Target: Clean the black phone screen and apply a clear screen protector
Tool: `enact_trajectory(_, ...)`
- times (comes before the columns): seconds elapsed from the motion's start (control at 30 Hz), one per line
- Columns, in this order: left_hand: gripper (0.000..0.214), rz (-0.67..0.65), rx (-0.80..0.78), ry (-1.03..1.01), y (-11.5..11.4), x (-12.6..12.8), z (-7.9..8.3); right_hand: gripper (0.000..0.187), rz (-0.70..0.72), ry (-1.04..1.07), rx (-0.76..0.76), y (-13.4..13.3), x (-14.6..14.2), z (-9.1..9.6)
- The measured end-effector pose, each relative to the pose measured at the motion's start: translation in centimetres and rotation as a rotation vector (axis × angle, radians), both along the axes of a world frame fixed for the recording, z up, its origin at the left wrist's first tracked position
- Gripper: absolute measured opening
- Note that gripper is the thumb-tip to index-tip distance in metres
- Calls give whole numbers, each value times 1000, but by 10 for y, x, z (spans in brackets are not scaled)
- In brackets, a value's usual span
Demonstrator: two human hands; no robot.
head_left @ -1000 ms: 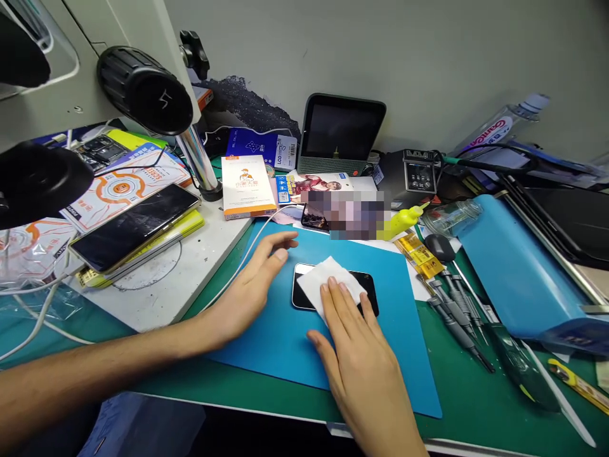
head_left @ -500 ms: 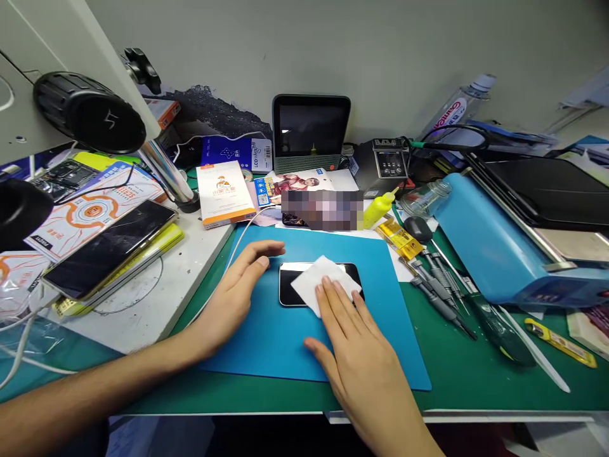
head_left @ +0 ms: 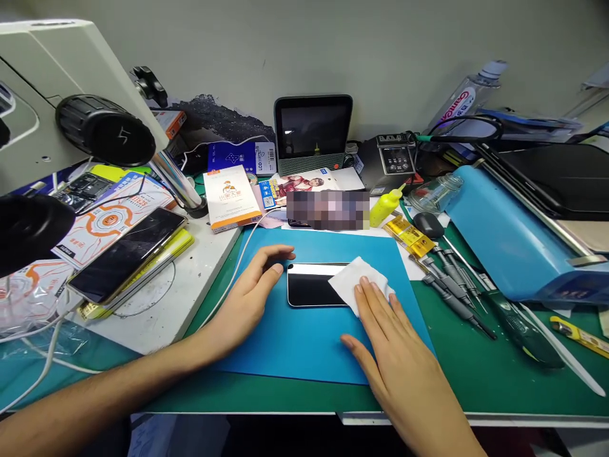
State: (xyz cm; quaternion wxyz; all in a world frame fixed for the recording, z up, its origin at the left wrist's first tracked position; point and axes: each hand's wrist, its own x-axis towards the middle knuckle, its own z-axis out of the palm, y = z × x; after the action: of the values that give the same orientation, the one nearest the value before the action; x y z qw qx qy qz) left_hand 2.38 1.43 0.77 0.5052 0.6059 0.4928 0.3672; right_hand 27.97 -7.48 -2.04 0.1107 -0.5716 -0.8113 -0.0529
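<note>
A smartphone [head_left: 314,291] lies with its dark glossy face up on a blue mat [head_left: 285,346]. Over its right end is a white wipe [head_left: 349,282], which hides that part of the phone. My right hand [head_left: 399,346] presses flat on the wipe, fingers stretched out and thumb apart. Just left of the phone, my left hand [head_left: 250,289] rests on its edge above the mat. Its fingers are loosely curved, thumb and forefinger apart, with nothing between them; a small gap separates it from the phone.
Left stands a microscope [head_left: 104,130] over a white base holding another phone [head_left: 126,257]. Behind the mat are a white-orange box [head_left: 231,197], a small display [head_left: 314,130] and a yellow bottle [head_left: 386,206]. Screwdrivers [head_left: 454,295] and a blue holder [head_left: 509,235] are right.
My right hand has slid the wipe rightward along the phone, uncovering more of its left and middle. My left hand stays beside the phone's left end. The whole view has shifted slightly.
</note>
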Motion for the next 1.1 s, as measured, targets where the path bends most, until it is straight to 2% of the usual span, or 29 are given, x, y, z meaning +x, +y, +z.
enact_trajectory(0.07,30,-4,4,-5,0,-1,-1,74,8,-8,-9,0,1,0)
enact_trajectory(0.27,31,-9,26,-3,1,-1,-3,79,-43,56,-186,39,1,8)
enact_trajectory(0.33,30,6,18,0,1,0,-2,80,-42,65,-172,33,1,6)
enact_trajectory(0.5,30,-18,11,-5,1,0,-2,83,4,36,-81,-6,5,-1)
enact_trajectory(0.57,30,-23,15,-3,0,-1,-2,82,17,28,-87,-4,5,0)
enact_trajectory(0.7,30,-12,24,15,0,-1,-1,81,3,41,-162,26,2,6)
enact_trajectory(0.77,30,-9,27,21,1,-1,0,81,-10,43,-170,33,2,7)
enact_trajectory(1.0,30,-39,24,44,-1,0,1,87,40,-19,-71,-10,14,0)
enact_trajectory(1.1,30,-55,43,61,-3,1,0,84,44,-25,-76,2,10,2)
